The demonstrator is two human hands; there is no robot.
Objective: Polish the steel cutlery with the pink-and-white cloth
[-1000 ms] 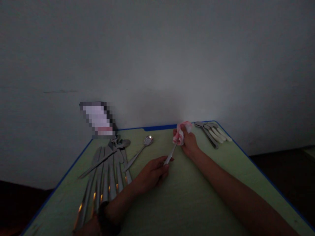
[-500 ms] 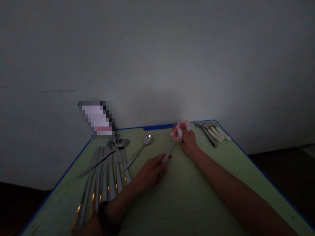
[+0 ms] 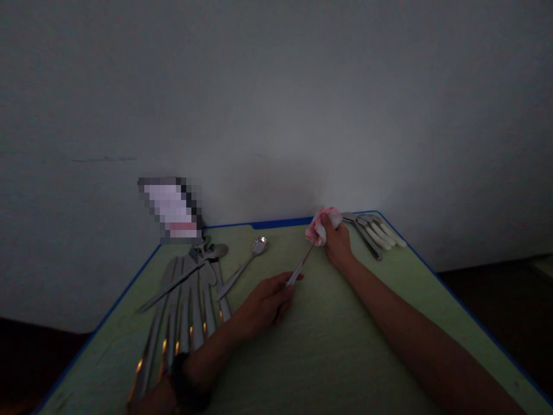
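Observation:
My left hand point(image 3: 270, 300) is closed on the handle end of a slim metal piece of cutlery point(image 3: 305, 259), which slants up and away over the table. A crumpled pink-and-white cloth point(image 3: 318, 228) is gripped in my right hand point(image 3: 338, 242) and wraps the far end of that piece, so its kind is hidden. Just left of my hands lies a shiny spoon point(image 3: 260, 246), bowl pointing away. Beneath and beside my left forearm, several long table knives point(image 3: 185, 305) are laid side by side, with another metal utensil point(image 3: 173, 285) across them.
At the back right corner lie several utensils with white handles point(image 3: 380, 236) and a dark metal-handled one point(image 3: 369, 242). A blurred-out device point(image 3: 168, 207) leans at the back left. The green table point(image 3: 328, 346) has a blue edge and meets a grey wall point(image 3: 276, 115).
My right hand and the cloth have shifted slightly right and away, baring more of the shaft. The held piece seems to have turned a little. My left hand stays nearly in place.

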